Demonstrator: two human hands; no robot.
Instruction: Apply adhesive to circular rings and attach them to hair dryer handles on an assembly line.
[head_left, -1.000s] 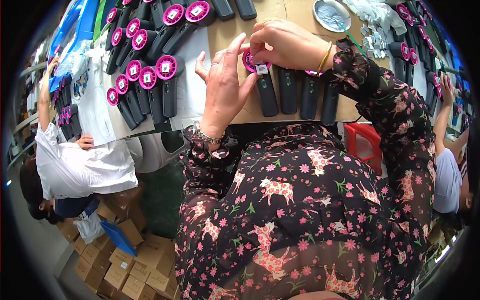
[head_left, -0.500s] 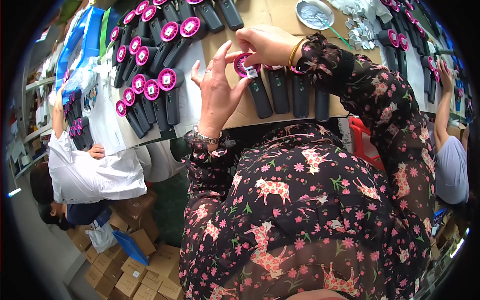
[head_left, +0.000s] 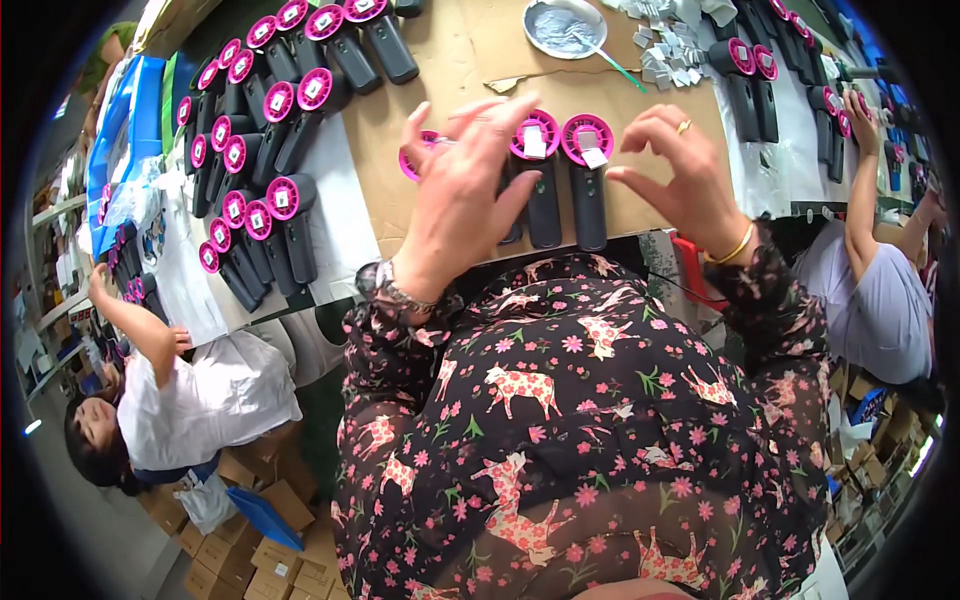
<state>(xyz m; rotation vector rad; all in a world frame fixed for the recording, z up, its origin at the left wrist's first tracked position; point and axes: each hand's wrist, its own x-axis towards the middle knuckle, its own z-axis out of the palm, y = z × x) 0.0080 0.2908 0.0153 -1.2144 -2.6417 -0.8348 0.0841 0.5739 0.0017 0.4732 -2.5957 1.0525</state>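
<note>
Looks like the placing step for the white square piece (head_left: pixel 594 158) on a black-handled, magenta-ringed device (head_left: pixel 590 200), near-centre tabletop (head_left: pixel 450 60); right hand (head_left: pixel 690 168) fingers half-open, empty, left hand (head_left: pixel 455 205) grip unclear; adjusting calls for closing right fingers.

I'm seeing matt, smooth black plastic on the handles (head_left: pixel 590 207), glossier moulded plastic on the pink rings (head_left: pixel 588 121), and raw matt cardboard (head_left: pixel 640 215) below, rough at a torn edge. Grey paste (head_left: pixel 565 30) looks wet and streaky in a smooth white bowl (head_left: pixel 560 55). Bracelet (head_left: pixel 733 246) reads to me as polished gold-coloured metal, sleeve (head_left: pixel 782 285) as sheer, thin printed cloth
</note>
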